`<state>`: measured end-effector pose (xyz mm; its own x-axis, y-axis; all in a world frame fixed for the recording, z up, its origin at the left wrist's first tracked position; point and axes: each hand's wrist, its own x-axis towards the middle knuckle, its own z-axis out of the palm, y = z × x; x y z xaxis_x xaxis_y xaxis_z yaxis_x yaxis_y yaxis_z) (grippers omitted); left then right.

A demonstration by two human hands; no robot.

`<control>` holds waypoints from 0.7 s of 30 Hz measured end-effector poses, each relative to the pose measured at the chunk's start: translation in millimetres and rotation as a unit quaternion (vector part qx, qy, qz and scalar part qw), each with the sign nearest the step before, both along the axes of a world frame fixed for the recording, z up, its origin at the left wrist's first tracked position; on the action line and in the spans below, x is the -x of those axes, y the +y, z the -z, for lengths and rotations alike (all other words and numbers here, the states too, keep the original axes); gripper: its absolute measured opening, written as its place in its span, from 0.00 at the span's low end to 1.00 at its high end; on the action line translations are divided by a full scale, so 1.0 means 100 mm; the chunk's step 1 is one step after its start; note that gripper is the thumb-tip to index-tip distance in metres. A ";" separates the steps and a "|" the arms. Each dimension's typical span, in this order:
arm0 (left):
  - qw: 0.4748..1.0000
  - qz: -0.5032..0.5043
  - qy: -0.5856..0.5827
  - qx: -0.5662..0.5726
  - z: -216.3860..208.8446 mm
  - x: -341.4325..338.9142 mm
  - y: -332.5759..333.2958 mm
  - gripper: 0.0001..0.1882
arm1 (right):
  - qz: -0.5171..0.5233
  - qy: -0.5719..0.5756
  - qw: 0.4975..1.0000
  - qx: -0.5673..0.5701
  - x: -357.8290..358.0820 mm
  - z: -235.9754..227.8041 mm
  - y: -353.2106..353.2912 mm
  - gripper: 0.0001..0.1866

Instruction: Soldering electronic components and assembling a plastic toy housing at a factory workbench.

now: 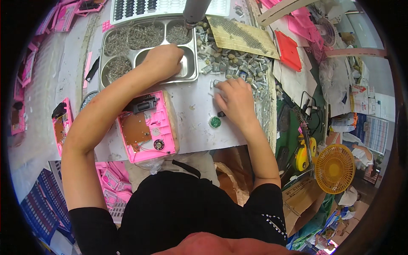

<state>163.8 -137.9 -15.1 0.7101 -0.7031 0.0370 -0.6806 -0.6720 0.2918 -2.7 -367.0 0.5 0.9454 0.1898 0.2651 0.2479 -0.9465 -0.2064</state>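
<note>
Over the metal compartment tray [192,75], my left hand [163,63] is closed with its fingers curled downward; whatever they hold is hidden. Small screws [145,35] fill several of the tray's compartments. My right hand [236,100] rests on the table at the edge of a pile of small metal motors [231,63], fingers bent and thumb apart. Its index fingertip is at a single small motor [215,83]. A pink plastic housing [169,127] with a speaker, wires and a black part lies below my left forearm. Next to my right wrist sits a small green round piece [215,122].
A dark cylindrical tool [195,12] hangs over the tray's right end. Behind are a white rack [170,9] and a yellowish board [243,36] on the motors. A red plastic piece [288,51] lies right, with a yellow fan [335,168] lower down. Pink parts lie left.
</note>
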 end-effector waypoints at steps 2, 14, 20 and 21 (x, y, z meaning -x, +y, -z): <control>0.982 0.081 -0.086 0.144 -0.11 0.04 0.09 0.09 | -0.003 -0.005 0.986 -0.169 -0.10 -0.04 0.12 0.08; 0.882 -0.039 0.340 0.324 -0.50 0.39 0.55 0.07 | -0.072 0.147 0.897 -0.411 -0.82 -0.09 0.75 0.18; 0.776 -0.138 0.534 0.307 -0.36 0.17 0.70 0.15 | -0.162 -0.027 0.929 -0.332 -0.86 0.10 0.82 0.05; 0.740 -0.141 0.585 0.300 -0.36 0.15 0.73 0.15 | -0.188 -0.068 0.931 -0.305 -0.87 0.09 0.82 0.06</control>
